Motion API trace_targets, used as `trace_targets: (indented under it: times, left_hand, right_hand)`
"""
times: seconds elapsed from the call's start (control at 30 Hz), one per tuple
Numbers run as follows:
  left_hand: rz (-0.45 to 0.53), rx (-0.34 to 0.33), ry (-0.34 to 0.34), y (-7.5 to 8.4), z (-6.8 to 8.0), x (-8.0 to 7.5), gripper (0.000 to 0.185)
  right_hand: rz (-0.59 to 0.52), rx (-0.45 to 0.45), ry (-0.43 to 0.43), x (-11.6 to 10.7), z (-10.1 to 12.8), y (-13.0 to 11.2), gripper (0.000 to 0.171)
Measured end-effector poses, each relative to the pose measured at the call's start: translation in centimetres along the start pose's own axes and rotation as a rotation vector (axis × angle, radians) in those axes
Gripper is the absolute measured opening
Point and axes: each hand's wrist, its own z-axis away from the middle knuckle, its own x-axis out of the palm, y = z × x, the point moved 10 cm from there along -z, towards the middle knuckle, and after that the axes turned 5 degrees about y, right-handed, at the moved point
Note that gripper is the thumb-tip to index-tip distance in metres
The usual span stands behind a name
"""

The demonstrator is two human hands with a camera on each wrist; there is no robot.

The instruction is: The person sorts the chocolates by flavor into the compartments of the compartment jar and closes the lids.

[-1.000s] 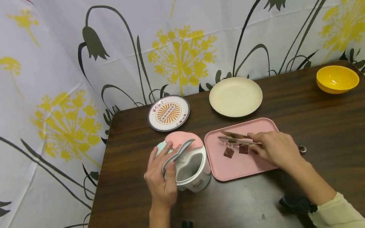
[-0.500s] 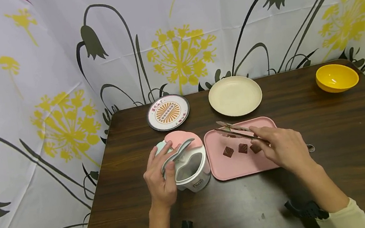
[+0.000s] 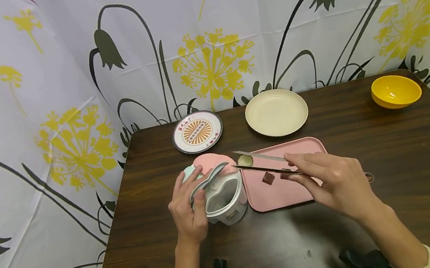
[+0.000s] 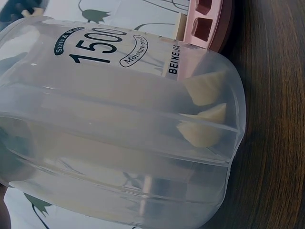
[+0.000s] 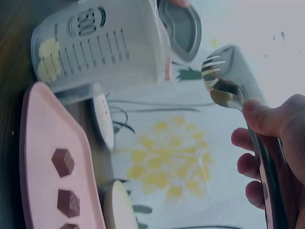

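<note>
L hand [image 3: 187,209] is curled w/ fingers wrapped, thumb up. R hand [image 3: 335,182] is held pinched, fingers extended fwd, wrist raised.

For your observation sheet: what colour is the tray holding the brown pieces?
Pink. The tray shows best in the head view, beside the container.

A dark wooden table [image 3: 404,164] carries a patterned plate [image 3: 198,132], cream plate [image 3: 276,112], yellow bowl [image 3: 396,91] far, pink tray [image 3: 282,190] and clear container [image 3: 224,197] near.

Materials and finishes before you.
You see shiny metal tongs [image 3: 261,164], a translucent, frosted plastic canister [image 4: 119,124], a matt pink plastic tray [image 3: 282,190] and a dark, glossy wood-grain table [image 3: 382,149].
</note>
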Motion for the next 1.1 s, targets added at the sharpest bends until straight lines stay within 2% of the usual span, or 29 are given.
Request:
trace_targets:
  times: [0.13,0.4,0.8,1.1]
  left_hand:
    - [0.005,0.007,0.002,0.0,0.0,0.0,0.036]
    - [0.002,0.015,0.001,0.0,0.0,0.0,0.037]
    - [-0.001,0.014,0.002,0.1,0.0,0.0,0.037]
    - [-0.003,0.019,0.003,0.1,0.0,0.0,0.038]
  right_hand:
    - [-0.048,-0.072,-0.018,0.5,-0.4,-1.8,0.038]
    - [-0.122,-0.114,-0.078,2.1,-0.1,-3.4,0.037]
    - [-0.107,-0.064,-0.182,3.7,1.0,-3.1,0.036]
    - [-0.083,-0.036,-0.221,4.2,1.3,-2.7,0.037]
